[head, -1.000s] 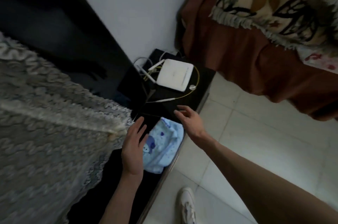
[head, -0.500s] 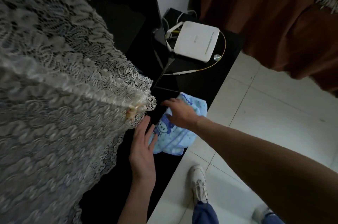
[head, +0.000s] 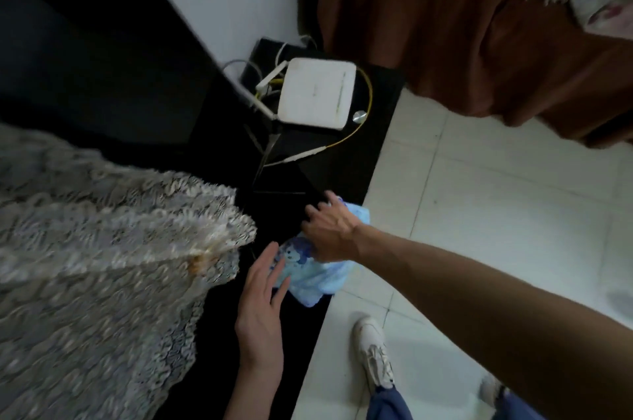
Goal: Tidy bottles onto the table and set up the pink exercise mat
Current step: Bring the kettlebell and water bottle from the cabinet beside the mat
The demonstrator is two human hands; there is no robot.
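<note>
Bottles and pink mat: none in my view. My left hand lies flat, fingers straight, beside the blue cloth; my right hand grips it. At 12 o'clock, the router cables could snag if I tug.

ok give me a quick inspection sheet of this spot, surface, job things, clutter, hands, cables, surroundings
surface: low black stand, glossy, beside white tiled floor
job's things: no bottles or pink mat seen
clutter: blue printed cloth at the stand's edge; white router
hands: right hand on top of the cloth, fingers bent; left hand flat, fingertips at the cloth's left side
cables: yellow cable looping round the router, white leads behind
surroundings: lace cover, brown bedcover, white shoe
</note>
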